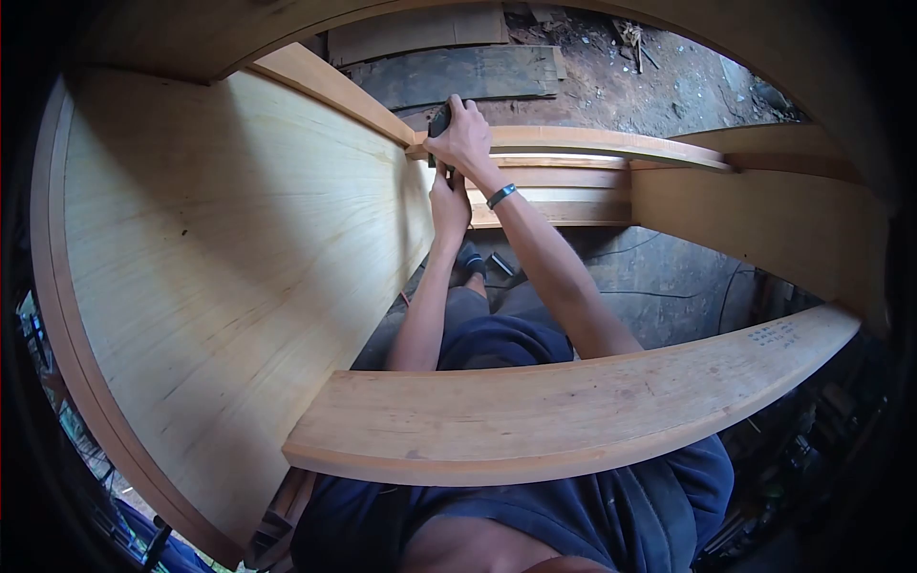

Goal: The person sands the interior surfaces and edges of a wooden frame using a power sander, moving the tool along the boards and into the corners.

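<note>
1. Far left, a pale plywood panel (220,248) stands on edge inside a curved wooden frame. Its grain runs towards the far corner where both hands are at work.
2. The left hand (449,202) reaches up just below that corner, pressed close to the panel's end. Its fingers are hidden behind the wrist and the other hand, so it cannot be told whether they are apart or closed.
3. The dark tool (439,122) sits at the corner itself, where the panel meets the far rail (611,143). Only a sliver of it shows, so its kind cannot be told.
4. The right hand (465,141) is wrapped over the dark tool from above, fingers curled tight around it. A wristband (501,196) circles the wrist.
5. Risk, as a judgement: the two hands are stacked very close, so a slip of the dark tool off the rail's edge could drive it onto the left hand. The long reach over the near rail (573,411) leaves little leverage, which makes a slip likelier. The thin panel could also be marked at its corner.
6. Towards the right end of the near rail there is small bluish writing (776,334), too small to read. No brand or label shows elsewhere.
</note>
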Tool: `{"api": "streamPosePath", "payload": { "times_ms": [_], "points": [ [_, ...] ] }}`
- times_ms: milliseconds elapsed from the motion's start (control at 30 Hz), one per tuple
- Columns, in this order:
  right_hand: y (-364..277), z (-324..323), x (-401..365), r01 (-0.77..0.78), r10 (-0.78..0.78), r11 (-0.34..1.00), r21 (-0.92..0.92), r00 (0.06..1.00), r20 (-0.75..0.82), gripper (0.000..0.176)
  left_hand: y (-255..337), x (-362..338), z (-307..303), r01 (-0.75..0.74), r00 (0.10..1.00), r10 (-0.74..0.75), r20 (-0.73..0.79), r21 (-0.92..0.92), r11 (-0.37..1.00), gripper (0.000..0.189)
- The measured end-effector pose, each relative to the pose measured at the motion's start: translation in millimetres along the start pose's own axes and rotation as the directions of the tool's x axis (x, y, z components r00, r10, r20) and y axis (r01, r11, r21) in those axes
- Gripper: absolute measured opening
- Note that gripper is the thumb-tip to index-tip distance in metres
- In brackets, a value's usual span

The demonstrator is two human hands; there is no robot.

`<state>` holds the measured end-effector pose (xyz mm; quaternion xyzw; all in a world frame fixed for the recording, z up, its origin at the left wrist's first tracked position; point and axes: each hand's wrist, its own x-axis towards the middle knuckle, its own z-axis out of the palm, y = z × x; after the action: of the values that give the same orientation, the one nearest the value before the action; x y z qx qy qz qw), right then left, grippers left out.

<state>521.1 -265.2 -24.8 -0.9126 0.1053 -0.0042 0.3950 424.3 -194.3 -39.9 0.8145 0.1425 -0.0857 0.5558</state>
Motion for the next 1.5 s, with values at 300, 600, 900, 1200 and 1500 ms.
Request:
{"api": "streamPosePath", "payload": {
  "times_ms": [300,600,900,1200,1500],
  "points": [
    [83.3,-74.5,13.4,-0.124,0.099,0.964,-0.235,0.988,-0.116,0.064,25.6,-15.9,83.5,-0.05,0.962,0.059,0.267,-0.041,0.998,0.058],
    [20.7,-10.5,-3.5,-0.029,0.021,0.995,-0.098,0.996,-0.081,0.058,-15.8,-7.1,16.7,-0.146,0.98,0.142,0.137,0.014,0.989,0.06],
    [2.4,2.2,0.7,-0.028,0.019,0.992,-0.121,0.997,-0.076,0.059,-12.0,2.2,-2.5,-0.098,0.989,0.089,0.121,0.068,0.993,0.06],
    [-32.7,27.7,-2.6,-0.096,0.093,0.99,-0.098,0.995,-0.037,0.059,-12.8,10.6,-33.5,0.022,1.0,-0.022,0.006,0.095,0.995,0.051],
    [-37.6,26.3,-2.9,-0.226,0.214,0.968,-0.11,0.97,-0.114,0.06,-8.0,11.5,-34.5,-0.001,1.0,0.002,-0.015,0.059,0.998,0.047]
  ]
}}
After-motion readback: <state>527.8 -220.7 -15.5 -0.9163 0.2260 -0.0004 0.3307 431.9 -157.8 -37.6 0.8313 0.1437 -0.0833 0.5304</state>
